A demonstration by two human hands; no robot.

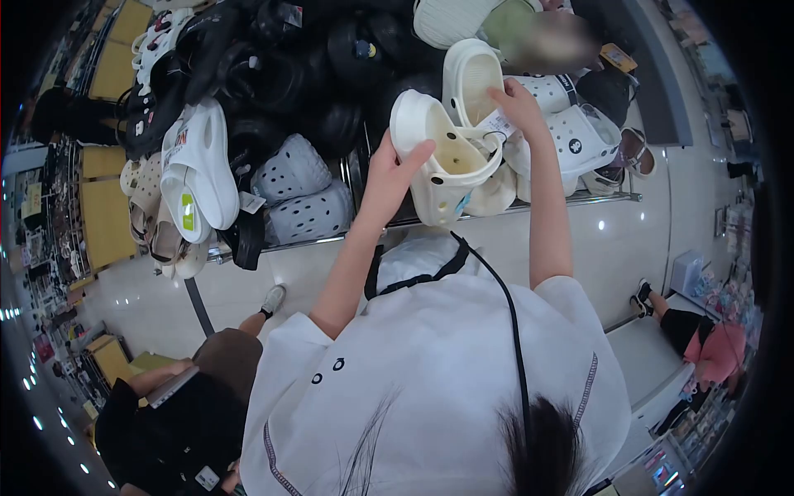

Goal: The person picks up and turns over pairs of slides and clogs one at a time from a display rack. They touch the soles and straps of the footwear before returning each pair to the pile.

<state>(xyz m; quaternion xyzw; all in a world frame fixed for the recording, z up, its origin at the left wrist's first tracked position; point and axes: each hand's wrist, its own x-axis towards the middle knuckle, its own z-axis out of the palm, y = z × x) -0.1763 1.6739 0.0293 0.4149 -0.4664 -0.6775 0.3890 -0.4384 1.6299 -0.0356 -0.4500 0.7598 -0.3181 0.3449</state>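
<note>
Holding a pair of cream-white foam clogs up for a look is the step I seem to be at, one clog to each hand. My left hand [390,175] is clamped on the nearer cream-white clog [437,197], thumb pressed over its rim and fingers around the outer side; the clog is tilted, toe down and towards me. My right hand [523,107] is closed on the edge of the farther cream-white clog [471,64], one digit laid over the footbed and the others mostly out of sight. That second clog stands just behind the first, and whether it also rests on its neighbours I cannot tell. A white printed paper tag [498,124] hangs between the two, near my right wrist.

Both my arms reach forward, the left one bent inwards, the right one straighter, over a shiny metal rail [624,197]. Heaped black clogs [277,78] lie beyond, and a white perforated clog with a round black charm [585,147] sits to the right. Any next move, I judge, calls for a steady grip on both rims and a small turn of the wrists, keeping the tag from snagging
</note>
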